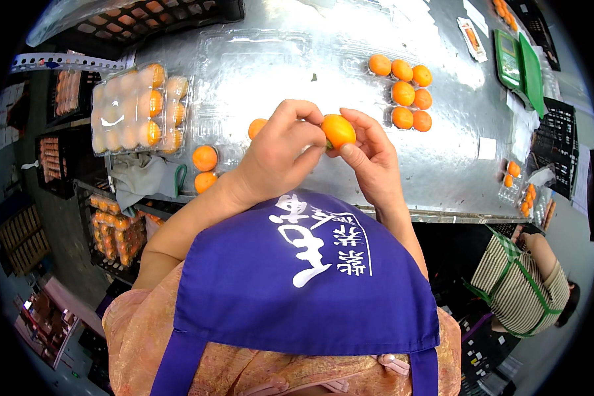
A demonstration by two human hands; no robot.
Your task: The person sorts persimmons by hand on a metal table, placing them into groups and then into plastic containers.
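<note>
Over the middle of the metal table, a mandarin (pixel 338 131) sits between my two hands. My right hand (pixel 376 158) grips it from the right, thumb below and fingers above. From the other side my left hand (pixel 280 148) has its fingers closed against the fruit, where a bit of green shows at its lower left. What exactly the left fingertips pinch is partly hidden. Beside my left wrist, single mandarins (pixel 205 157) sit in a clear plastic tray, one of them partly covered by my hand. Another clear tray to the right carries several mandarins (pixel 403 93).
Filled clear fruit packs (pixel 127 111) are stacked at the left, with a grey cloth (pixel 142 179) below. A black crate (pixel 145 23) stands at the far left. A green scale (pixel 518 66) is at the far right. Another person in a striped top (pixel 521 280) works at the right.
</note>
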